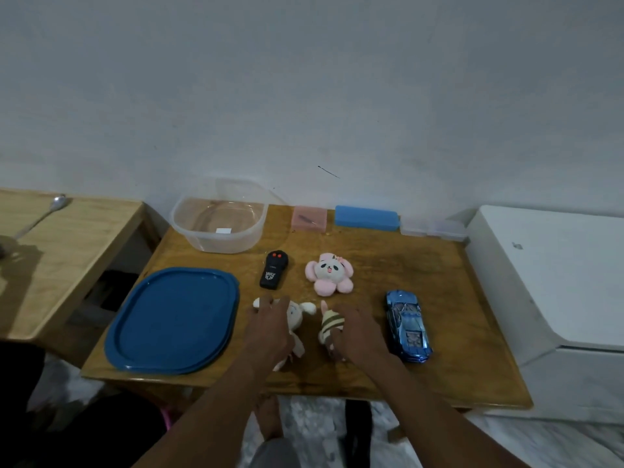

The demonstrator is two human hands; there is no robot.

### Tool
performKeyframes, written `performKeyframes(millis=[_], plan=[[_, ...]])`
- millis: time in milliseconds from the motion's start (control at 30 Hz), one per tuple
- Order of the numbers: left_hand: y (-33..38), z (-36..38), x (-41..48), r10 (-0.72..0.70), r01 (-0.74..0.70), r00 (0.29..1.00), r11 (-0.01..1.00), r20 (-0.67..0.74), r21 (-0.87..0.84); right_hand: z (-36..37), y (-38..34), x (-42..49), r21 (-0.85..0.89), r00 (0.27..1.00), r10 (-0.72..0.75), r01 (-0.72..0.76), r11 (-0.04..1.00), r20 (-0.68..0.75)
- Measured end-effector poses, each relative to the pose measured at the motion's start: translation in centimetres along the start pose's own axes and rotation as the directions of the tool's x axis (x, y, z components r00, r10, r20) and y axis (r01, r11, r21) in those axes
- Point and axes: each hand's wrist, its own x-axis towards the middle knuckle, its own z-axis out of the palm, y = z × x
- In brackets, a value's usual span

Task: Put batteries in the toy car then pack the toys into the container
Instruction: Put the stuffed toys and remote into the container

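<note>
One toy car (408,327) lies beside right hand (358,336) gripping striped plush (331,324); left hand (270,327) rests relaxed.

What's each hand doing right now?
Left hand: open, fingers laid over the white plush.
Right hand: fingers curled round the striped plush.
</note>
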Motion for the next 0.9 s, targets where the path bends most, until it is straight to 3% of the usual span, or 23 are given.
performKeyframes(millis=[367, 733, 900], plan=[[-0.4, 0.9, 0.6, -0.035, 0.041, 0.999, 0.982, 0.039, -0.182, 1.8, 0.8, 1.2, -0.009, 0.998, 0.038, -0.038, 0.999, 0.041], [-0.9, 0.9, 1.6, 0.008, 0.001, 0.997, 0.994, 0.079, -0.112, 3.0, 1.1, 2.4, -0.003, 0.997, 0.048, -0.048, 0.999, 0.066], [-1.0, 1.1, 1.8, 0.016, -0.013, 0.999, 0.993, 0.028, -0.12, 3.3, 1.1, 2.7, 0.006, 0.998, 0.032, -0.032, 0.999, 0.056]])
